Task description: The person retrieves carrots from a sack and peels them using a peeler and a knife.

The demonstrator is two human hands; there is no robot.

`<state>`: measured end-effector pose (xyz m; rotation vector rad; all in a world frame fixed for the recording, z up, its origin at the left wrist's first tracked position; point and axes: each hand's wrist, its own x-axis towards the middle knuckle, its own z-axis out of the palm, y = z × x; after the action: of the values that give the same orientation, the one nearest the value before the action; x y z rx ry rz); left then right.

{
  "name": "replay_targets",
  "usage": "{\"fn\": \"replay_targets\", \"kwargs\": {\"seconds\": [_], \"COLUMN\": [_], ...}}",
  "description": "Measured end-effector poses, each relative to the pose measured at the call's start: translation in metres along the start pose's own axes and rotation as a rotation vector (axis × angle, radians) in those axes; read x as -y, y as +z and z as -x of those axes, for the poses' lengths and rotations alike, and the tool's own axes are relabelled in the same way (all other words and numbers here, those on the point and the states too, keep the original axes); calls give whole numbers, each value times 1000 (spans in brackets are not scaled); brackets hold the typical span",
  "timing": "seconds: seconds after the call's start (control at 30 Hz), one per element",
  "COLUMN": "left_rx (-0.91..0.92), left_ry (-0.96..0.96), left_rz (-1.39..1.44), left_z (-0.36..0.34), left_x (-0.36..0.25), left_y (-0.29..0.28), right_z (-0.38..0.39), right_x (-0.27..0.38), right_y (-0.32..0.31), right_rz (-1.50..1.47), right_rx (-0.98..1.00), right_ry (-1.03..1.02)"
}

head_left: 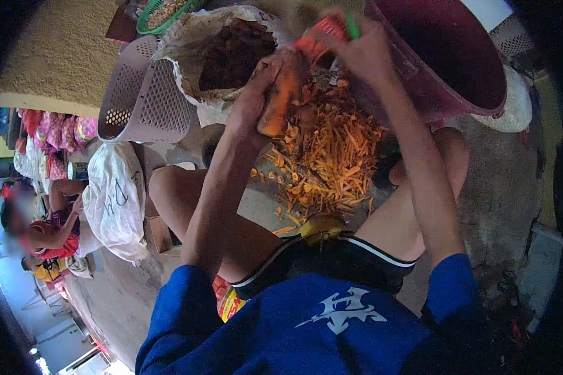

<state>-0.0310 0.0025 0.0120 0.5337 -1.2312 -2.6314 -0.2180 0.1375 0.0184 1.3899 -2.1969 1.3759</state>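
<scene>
My left hand grips a long, brown and orange root, held upright at the top centre. My right hand, blurred, is closed on a red and green hand tool like a peeler, beside the root's upper end. Beneath both lies a spread pile of orange peelings on the ground between my bent legs. An open white sack with dark brown contents stands just left of my left hand.
A large maroon tub stands at right, a white sack behind it. At left are a perforated plastic basket, a green basket, a tied white sack and a seated person in red near bagged goods.
</scene>
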Motion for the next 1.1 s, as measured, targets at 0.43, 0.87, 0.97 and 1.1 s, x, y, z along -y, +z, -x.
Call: {"fn": "replay_targets", "kwargs": {"seconds": [0.43,0.87,0.97,1.1], "left_rx": [96,9,-39,80], "left_ry": [120,68,37,76], "left_rz": [-179,-137,-83,-105], "left_z": [3,3,11,6], "left_x": [-4,0,-5,-5], "left_y": [-1,1,-7,-4], "right_z": [-10,0,19,19], "right_x": [-14,-22,33,33], "right_y": [-1,2,19,14], "right_rz": [-16,-114,-235,-83], "right_rx": [-164,-72,69,249], "right_ry": [-8,115,-110,-53]}}
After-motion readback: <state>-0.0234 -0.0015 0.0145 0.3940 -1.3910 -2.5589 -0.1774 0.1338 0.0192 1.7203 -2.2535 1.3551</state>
